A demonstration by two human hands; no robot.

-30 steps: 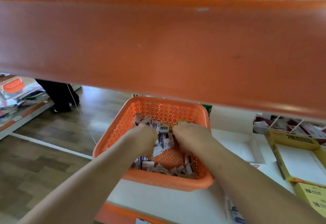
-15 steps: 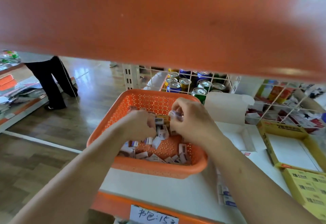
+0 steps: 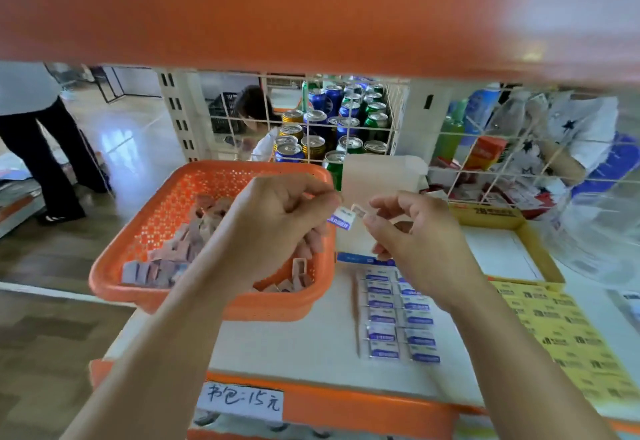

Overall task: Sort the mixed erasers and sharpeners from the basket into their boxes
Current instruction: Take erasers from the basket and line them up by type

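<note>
An orange plastic basket (image 3: 145,232) stands at the shelf's left end, holding several small erasers and sharpeners. My left hand (image 3: 277,225) hovers over its right side and pinches a white-and-blue eraser (image 3: 341,220) between thumb and fingers. My right hand (image 3: 412,232) is just right of it, above the white box (image 3: 360,315), and pinches a small pale sharpener (image 3: 360,210). The white box holds two neat columns of blue-labelled erasers (image 3: 398,315). An open yellow box (image 3: 540,259) lies further right.
An orange shelf board (image 3: 311,14) hangs low across the top of the view. A wire grid (image 3: 346,128) behind the basket backs rows of drink cans. A yellow lid (image 3: 571,342) lies at right. People stand at left and behind the grid.
Both hands have lifted out of the basket and moved right, each now pinching a small item over the white box. My view has dropped lower under the shelf board.
</note>
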